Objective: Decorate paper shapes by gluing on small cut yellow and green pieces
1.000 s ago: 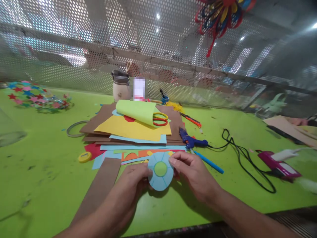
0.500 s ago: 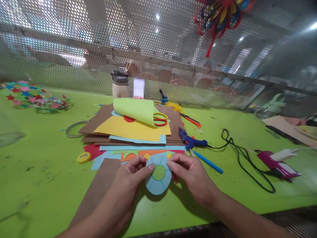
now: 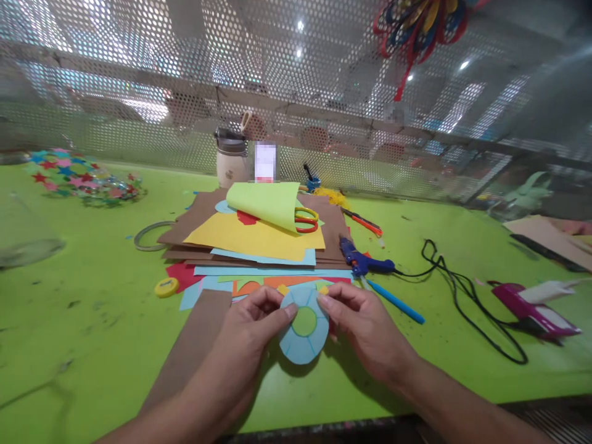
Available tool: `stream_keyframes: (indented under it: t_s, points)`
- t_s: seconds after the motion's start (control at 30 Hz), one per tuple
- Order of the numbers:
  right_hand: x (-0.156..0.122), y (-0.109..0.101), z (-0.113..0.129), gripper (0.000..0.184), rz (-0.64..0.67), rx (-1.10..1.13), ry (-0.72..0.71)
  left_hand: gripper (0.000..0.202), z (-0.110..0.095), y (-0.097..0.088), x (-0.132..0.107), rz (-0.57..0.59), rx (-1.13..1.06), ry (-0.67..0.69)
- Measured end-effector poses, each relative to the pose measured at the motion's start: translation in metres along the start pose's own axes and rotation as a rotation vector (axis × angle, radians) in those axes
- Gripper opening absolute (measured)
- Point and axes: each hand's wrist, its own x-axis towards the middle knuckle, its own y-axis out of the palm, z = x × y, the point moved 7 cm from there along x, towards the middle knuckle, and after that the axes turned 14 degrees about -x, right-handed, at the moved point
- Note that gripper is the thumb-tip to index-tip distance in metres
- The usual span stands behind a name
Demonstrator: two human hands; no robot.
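Green worktop [image 3: 83, 308], w/ perforated metal screen [image 3: 139, 74] behind; stack of coloured paper sheets [image 3: 259, 237] at centre, red-and-yellow scissors [image 3: 306, 220] lying on it; brown strip [image 3: 194, 345] under L forearm; blue glue gun [image 3: 363, 262] just R of stack, blue pen [image 3: 395, 301] beside it; L hand [image 3: 252, 324] & R hand [image 3: 365, 324] each pinch an edge of blue paper disc [image 3: 303, 327] w/ green centre, held just above worktop's near edge; fingers closed on disc both sides.

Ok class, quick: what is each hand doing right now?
Left hand: pinching the left edge of the blue paper disc.
Right hand: pinching the same disc's right edge.
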Motion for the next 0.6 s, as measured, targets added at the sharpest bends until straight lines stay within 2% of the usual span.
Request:
stream_keyframes:
  t_s: [0.2,0.33,0.6]
  points:
    - [0.002,-0.001,-0.004,0.028,0.0,0.018,0.003,0.02,-0.004,0.003,-0.006,-0.019,-0.018,-0.021]
    - [0.001,-0.001,-0.007,0.028,0.005,0.035,0.017,0.013,-0.011,0.004,-0.009,-0.036,0.009,0.019]
    - [0.001,-0.002,-0.009,0.03,-0.003,0.001,0.029,0.014,-0.011,0.004,-0.008,-0.034,0.031,0.026]
